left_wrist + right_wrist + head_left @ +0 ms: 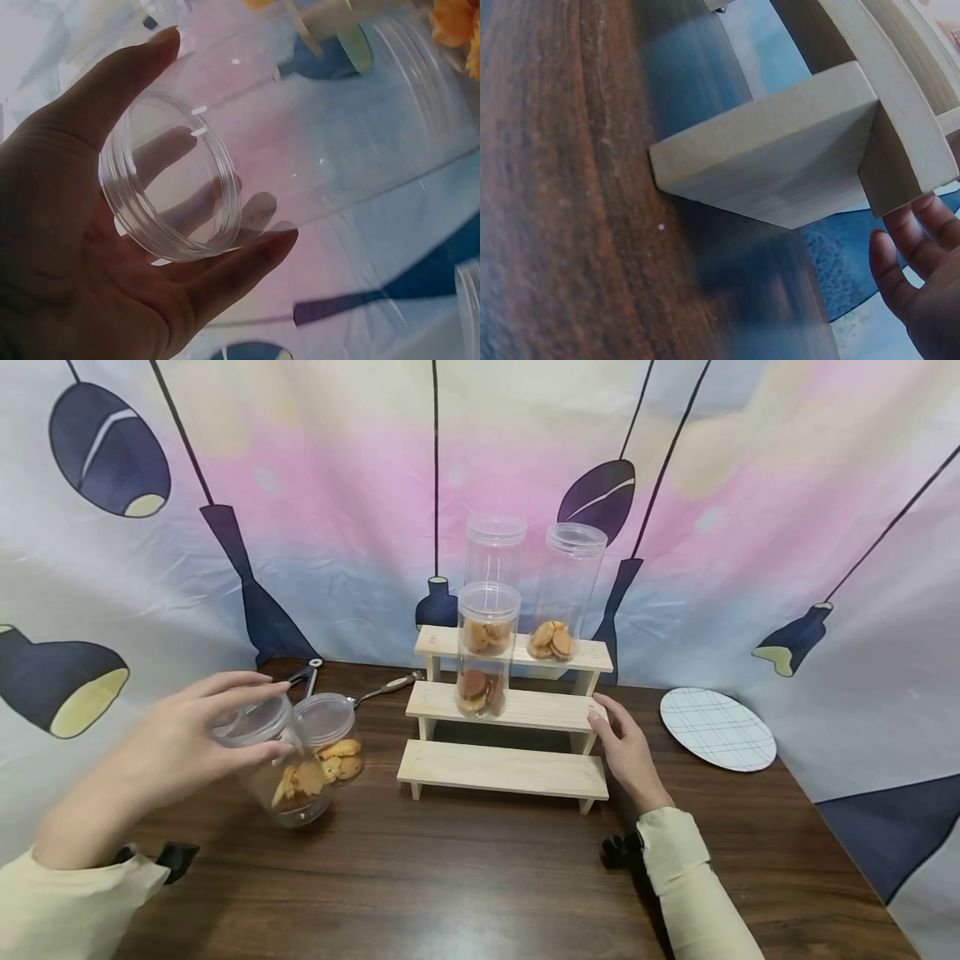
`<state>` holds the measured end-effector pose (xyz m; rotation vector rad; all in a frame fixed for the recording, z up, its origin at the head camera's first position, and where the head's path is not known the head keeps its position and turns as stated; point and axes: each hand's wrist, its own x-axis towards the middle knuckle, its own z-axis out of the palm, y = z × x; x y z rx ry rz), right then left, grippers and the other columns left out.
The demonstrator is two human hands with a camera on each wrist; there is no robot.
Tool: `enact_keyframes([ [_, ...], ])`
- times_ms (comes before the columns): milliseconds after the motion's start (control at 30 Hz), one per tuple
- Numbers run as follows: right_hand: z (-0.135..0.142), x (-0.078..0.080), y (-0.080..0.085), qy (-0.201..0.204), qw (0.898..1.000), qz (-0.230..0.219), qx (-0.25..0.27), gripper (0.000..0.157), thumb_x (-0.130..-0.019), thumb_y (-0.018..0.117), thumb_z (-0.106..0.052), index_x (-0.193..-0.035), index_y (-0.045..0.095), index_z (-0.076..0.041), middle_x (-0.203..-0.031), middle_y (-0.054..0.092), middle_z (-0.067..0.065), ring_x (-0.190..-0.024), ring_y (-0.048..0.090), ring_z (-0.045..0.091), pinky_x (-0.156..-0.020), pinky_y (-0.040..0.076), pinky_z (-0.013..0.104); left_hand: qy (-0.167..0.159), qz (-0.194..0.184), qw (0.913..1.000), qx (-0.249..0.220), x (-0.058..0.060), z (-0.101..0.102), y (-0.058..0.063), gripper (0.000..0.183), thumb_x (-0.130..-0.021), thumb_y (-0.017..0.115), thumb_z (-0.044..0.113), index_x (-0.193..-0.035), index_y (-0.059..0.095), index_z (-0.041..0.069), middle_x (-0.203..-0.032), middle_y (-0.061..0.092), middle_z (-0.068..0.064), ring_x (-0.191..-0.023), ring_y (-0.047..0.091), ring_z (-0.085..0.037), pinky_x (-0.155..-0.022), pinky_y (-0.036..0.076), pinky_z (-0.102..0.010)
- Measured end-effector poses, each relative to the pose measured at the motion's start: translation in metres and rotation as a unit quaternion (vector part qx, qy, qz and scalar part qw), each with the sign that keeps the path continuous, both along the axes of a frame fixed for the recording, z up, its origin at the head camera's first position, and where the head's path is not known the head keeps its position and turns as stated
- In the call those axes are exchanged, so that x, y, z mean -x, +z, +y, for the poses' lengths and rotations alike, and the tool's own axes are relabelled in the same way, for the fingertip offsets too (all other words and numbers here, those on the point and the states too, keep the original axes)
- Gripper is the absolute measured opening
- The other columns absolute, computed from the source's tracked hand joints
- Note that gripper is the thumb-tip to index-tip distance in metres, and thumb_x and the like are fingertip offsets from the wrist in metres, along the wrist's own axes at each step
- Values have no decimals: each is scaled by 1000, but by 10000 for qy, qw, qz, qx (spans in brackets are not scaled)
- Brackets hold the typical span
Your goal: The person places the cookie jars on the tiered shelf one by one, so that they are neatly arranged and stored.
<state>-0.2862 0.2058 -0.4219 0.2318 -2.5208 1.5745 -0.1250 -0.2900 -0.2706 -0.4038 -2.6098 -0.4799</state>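
On the left of the head view, my left hand (187, 727) grips a clear jar (306, 793) round its lid, fingers and thumb spread to either side. Cookies lie at the base of this tilted jar. Up close in the left wrist view, the fingers show through the jar's clear lid (176, 180). Close behind it stands a second, shorter cookie jar (327, 720). My right hand (630, 752) touches the right end of a three-step wooden stand (498, 764), at the middle step. Its fingertips (901, 217) meet the board's end in the right wrist view.
Two tall cookie jars (573, 577) stand on the top step. Another jar (489, 602), with reddish cookies, is on the middle step. A checked plate (717, 728) lies at the right. Metal utensils (393, 685) lie at the back left, before a printed cloth (352, 485).
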Motion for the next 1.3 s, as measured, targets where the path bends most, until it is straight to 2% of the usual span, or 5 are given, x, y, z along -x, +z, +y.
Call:
enact_keyframes([
  [500,-2,-4,-1,55,10000,-37,51,56,-99,50,-57,-149,45,-33,-99,52,12,-88,51,30,-78,42,39,-1760,116,9841,-183,27,83,-1,62,-71,92,30,-127,70,16,-130,61,-3,-105,62,-20,-72,58,-29],
  [833,-3,-4,4,64,9999,-61,62,52,-103,50,-48,-151,43,-29,-99,52,10,-88,52,31,-78,42,38,-2490,-389,9667,-437,36,128,13,61,-81,84,38,-137,64,21,-139,54,-3,-104,65,-14,-76,58,-28],
  [967,-6,-14,18,106,9999,-97,58,50,-105,49,-38,-152,43,-20,-98,52,12,-91,52,38,-78,42,38,-2941,-171,9538,-590,44,146,15,61,-79,87,29,-135,65,15,-137,55,-8,-103,66,-15,-75,58,-28],
  [1133,-12,-28,34,184,9998,24,-13,50,-107,47,-33,-152,42,-13,-96,52,12,-88,50,38,-75,42,36,-3145,193,9476,-530,56,169,19,61,-77,88,30,-132,67,14,-134,58,-8,-108,63,-17,-80,57,-25],
  [1300,-10,-22,26,178,9998,31,-39,51,-106,48,-37,-152,42,-17,-96,52,11,-85,51,32,-75,42,37,-3248,511,9437,-366,69,190,28,62,-77,88,34,-132,67,13,-135,59,-9,-113,61,-21,-87,55,-29],
])
